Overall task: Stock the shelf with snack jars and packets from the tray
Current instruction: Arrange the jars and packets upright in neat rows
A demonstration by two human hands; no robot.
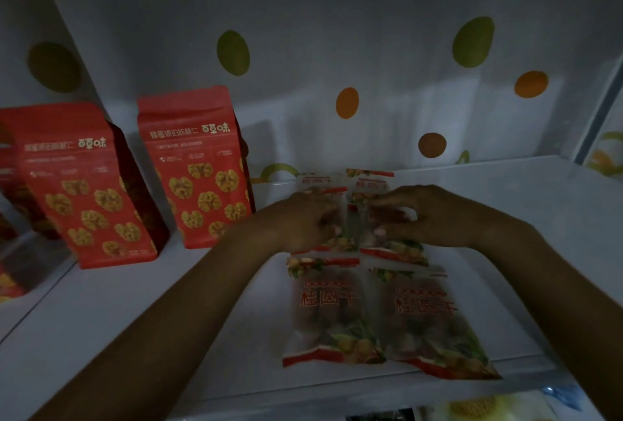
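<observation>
Light is dim, and the middle of the view is blurred. You are facing a white shelf (135,319) that runs from the left edge to a pale side panel (600,117) on the right. Behind it is a white back wall (371,50) dotted with green, orange and brown ovals.

Two red walnut pouches stand upright on the left part of the shelf. The left pouch (84,191) is nearer the front and the right pouch (199,178) is further back, with a gap between them. More red packaging shows at the far left edge (6,286), cut off by the frame.

Clear snack packets lie flat on the shelf in two columns, right of the pouches:
- The near-left packet (327,316) and near-right packet (428,326) lie side by side and touching, with their lower ends at the front lip of the shelf.
- The middle-left packet (340,242) and middle-right packet (394,245) overlap the tops of the near pair.
- Two back packets (315,181) sit against the wall, mostly hidden by your hands.

Your left hand (303,218) has its fingers curled over the inner edge of the middle-left packet and holds it. Your right hand (428,215) pinches the middle-right packet between thumb and fingertips. The two hands are close together but not touching.

Below the front lip, yellow packaging (478,407) shows on a lower level.
</observation>
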